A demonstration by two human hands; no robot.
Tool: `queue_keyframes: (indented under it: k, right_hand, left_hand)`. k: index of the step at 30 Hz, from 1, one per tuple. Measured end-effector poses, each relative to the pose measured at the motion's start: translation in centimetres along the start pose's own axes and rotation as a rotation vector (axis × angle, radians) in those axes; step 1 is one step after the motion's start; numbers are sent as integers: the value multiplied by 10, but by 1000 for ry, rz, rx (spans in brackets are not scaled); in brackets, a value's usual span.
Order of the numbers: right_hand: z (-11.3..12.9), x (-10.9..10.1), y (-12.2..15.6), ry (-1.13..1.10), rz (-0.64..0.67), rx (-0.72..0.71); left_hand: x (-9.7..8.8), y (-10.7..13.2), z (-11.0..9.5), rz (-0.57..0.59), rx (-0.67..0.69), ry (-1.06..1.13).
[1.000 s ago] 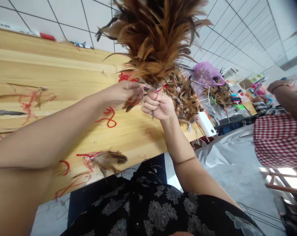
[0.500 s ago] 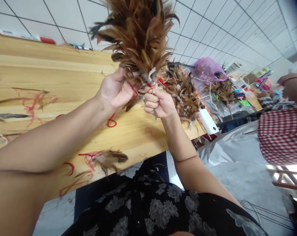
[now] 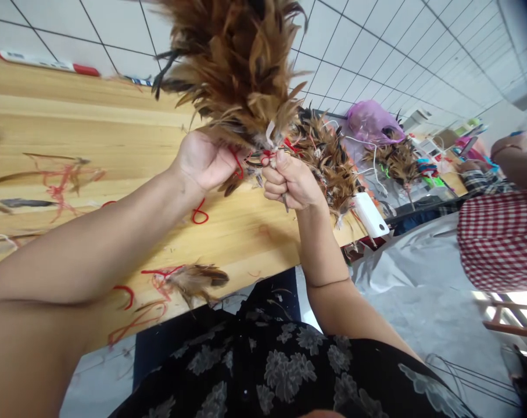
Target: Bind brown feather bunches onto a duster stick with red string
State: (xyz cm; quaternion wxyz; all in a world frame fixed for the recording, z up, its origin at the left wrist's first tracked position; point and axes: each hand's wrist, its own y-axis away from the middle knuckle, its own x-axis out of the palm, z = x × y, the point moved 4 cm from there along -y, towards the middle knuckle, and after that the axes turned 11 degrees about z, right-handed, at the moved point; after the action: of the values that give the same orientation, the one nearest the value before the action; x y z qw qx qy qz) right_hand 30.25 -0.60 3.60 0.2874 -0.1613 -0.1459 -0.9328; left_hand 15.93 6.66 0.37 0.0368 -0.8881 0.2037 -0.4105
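A thick bundle of brown feathers (image 3: 237,64) stands upright above the wooden table (image 3: 115,145). My left hand (image 3: 204,159) is closed round the bundle's base, with a red thread (image 3: 236,162) running across the palm. My right hand (image 3: 289,183) is a fist just to the right, gripping the thin rod at the base, whose end pokes out below the fingers. Red thread and a white strip (image 3: 269,132) are wound where the two hands meet.
Loose red threads (image 3: 58,180) and a small feather tuft (image 3: 197,278) lie on the table. More feather bundles (image 3: 328,162), a white phone-like object (image 3: 370,215) and a purple bag (image 3: 370,122) sit further right. A person in a red checked garment (image 3: 502,238) is at the right.
The feather bundle has tilted and shifted left. My left hand turned palm-up under its base, and my right fist moved slightly right and down.
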Motion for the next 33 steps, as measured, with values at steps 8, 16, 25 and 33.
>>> queue_keyframes:
  k: [8, 16, 25, 33]
  right_hand:
    - [-1, -24, -7, 178, -225, -125]
    - [-7, -42, -20, 326, -391, -248]
    - [2, -43, -11, 229, -351, -331]
    - [5, -13, 4, 10, -166, -237]
  left_hand:
    - [1, 12, 9, 29, -3, -106]
    - [19, 17, 14, 151, 59, -187]
    - [36, 26, 12, 290, 133, -155]
    - [21, 11, -5, 81, 23, -25]
